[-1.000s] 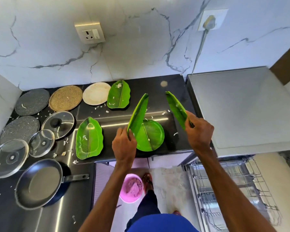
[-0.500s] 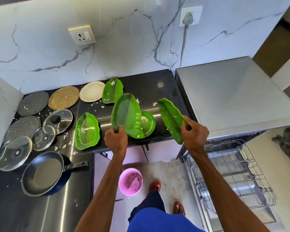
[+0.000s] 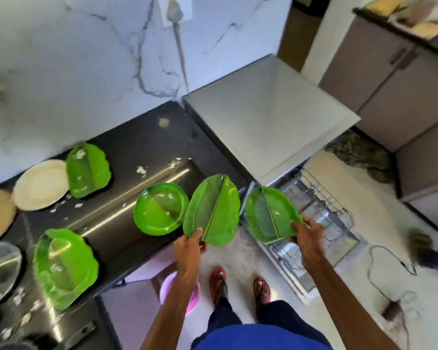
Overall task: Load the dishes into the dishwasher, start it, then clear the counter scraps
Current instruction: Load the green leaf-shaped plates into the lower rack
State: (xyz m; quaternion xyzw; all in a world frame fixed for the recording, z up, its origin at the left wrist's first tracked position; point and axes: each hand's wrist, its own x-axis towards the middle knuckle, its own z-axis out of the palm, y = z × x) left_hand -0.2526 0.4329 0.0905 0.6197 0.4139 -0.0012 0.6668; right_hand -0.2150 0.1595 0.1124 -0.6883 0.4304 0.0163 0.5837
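This is a home kitchen: a dark stone surface (image 3: pixel 137 147) under a marble-veined wall (image 3: pixel 74 59) with a plugged socket (image 3: pixel 173 8) carries dirty green leaf-shaped plates (image 3: pixel 87 170), a white plate (image 3: pixel 39 184) and food scraps (image 3: pixel 141 170). Beside it stands a dishwasher (image 3: pixel 268 117) with its wire rack (image 3: pixel 324 205) pulled out, and grey cabinets (image 3: pixel 379 79) line the far side.

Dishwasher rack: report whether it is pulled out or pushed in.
Pulled out: the rack juts over the floor, past the dishwasher top.
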